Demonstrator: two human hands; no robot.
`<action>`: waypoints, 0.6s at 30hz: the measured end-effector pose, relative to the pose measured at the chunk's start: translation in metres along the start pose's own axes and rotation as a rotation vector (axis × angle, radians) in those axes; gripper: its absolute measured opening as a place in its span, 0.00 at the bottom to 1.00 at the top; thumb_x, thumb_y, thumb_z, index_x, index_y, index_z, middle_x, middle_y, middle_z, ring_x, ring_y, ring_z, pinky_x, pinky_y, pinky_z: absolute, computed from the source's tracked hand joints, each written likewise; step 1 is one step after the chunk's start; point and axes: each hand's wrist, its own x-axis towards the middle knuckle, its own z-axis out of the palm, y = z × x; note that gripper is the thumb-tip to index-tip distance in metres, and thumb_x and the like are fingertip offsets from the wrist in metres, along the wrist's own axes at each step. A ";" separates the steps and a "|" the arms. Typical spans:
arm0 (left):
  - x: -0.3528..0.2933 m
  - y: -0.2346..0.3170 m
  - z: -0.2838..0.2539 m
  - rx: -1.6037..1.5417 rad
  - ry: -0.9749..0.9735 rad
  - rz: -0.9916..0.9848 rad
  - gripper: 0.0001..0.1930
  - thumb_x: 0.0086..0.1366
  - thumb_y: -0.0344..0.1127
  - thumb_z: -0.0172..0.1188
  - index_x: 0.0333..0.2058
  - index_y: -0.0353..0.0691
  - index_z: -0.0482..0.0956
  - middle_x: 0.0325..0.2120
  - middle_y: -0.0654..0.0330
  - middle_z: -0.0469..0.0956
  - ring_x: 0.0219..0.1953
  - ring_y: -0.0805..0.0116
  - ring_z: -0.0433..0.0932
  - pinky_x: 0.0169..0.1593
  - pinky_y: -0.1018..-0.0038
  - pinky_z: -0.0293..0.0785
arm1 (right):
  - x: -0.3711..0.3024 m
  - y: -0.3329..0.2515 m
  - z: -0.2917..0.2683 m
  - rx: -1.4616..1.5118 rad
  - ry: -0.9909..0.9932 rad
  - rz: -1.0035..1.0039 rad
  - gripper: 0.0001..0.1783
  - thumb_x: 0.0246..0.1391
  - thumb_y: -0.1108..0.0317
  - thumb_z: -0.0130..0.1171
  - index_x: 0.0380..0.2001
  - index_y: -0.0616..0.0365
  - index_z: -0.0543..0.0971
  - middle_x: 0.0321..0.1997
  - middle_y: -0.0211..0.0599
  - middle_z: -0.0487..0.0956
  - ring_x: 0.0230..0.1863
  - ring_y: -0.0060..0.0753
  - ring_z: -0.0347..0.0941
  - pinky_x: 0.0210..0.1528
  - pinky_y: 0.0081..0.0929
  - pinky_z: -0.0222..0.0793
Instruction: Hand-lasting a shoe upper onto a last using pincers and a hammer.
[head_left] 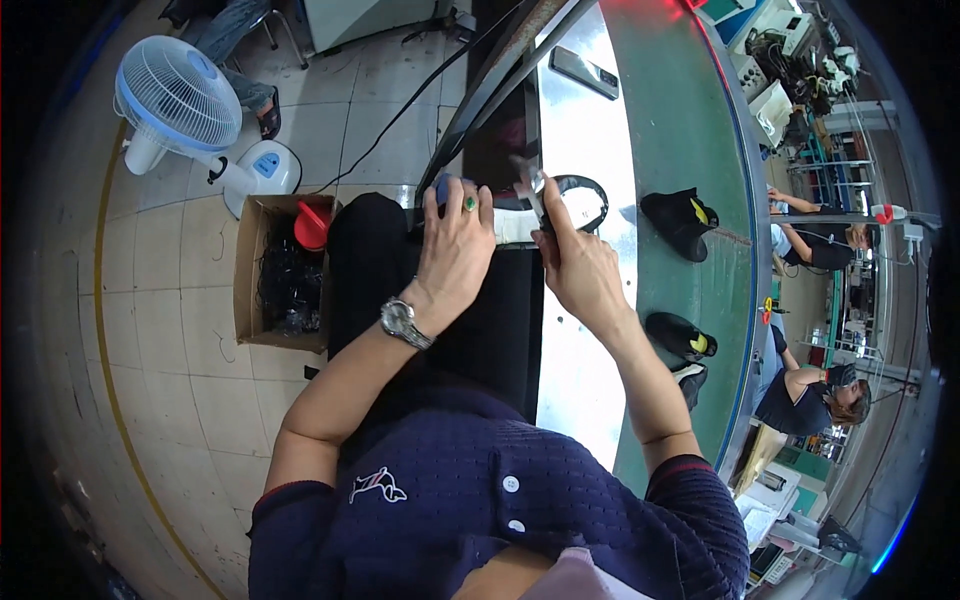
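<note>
A long shoe-shaped piece (516, 227), white along its middle, lies crosswise between my hands at the bench edge. Its right end is a rounded, black-rimmed part (594, 191) with a pale inside. My left hand (458, 245) is curled over the left end, fingers bent around it, with part of something blue under the fingertips. In my right hand (585, 265) a metal tool (536, 186) is gripped, its shiny head blurred, so its kind is unclear. The tool is above the white part; whether it touches cannot be made out.
A metal-topped bench (585, 385) borders a green conveyor (690, 150) carrying black shoes (682, 224). A phone (584, 73) lies farther along the bench. At left stand a cardboard box (284, 334) with a red container (311, 228) and a fan (180, 95). Other people work beyond the conveyor.
</note>
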 end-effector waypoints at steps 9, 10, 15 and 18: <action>-0.011 -0.011 0.009 -0.059 0.042 0.128 0.37 0.48 0.30 0.69 0.56 0.23 0.64 0.52 0.39 0.69 0.56 0.44 0.68 0.62 0.60 0.63 | 0.003 -0.013 0.008 0.105 0.072 -0.012 0.39 0.59 0.68 0.51 0.69 0.53 0.47 0.18 0.55 0.76 0.21 0.60 0.75 0.25 0.52 0.69; -0.011 -0.008 0.009 -0.123 0.074 0.123 0.37 0.48 0.29 0.69 0.56 0.23 0.64 0.52 0.38 0.69 0.56 0.43 0.68 0.62 0.59 0.64 | 0.000 -0.016 0.013 0.189 0.175 0.009 0.39 0.59 0.68 0.51 0.69 0.54 0.47 0.18 0.55 0.76 0.21 0.60 0.75 0.25 0.52 0.69; -0.017 -0.011 0.007 -0.336 0.145 0.103 0.37 0.46 0.26 0.69 0.55 0.24 0.63 0.51 0.39 0.71 0.56 0.43 0.68 0.61 0.58 0.65 | 0.003 -0.015 0.014 0.105 0.042 -0.003 0.39 0.59 0.68 0.51 0.69 0.54 0.46 0.16 0.56 0.75 0.20 0.62 0.74 0.25 0.53 0.67; -0.018 -0.012 0.008 -0.369 0.128 0.046 0.36 0.46 0.26 0.70 0.54 0.26 0.63 0.50 0.40 0.72 0.56 0.44 0.69 0.60 0.59 0.66 | 0.005 -0.025 0.009 0.175 0.050 -0.009 0.39 0.58 0.68 0.52 0.69 0.54 0.47 0.16 0.56 0.75 0.20 0.62 0.74 0.26 0.53 0.68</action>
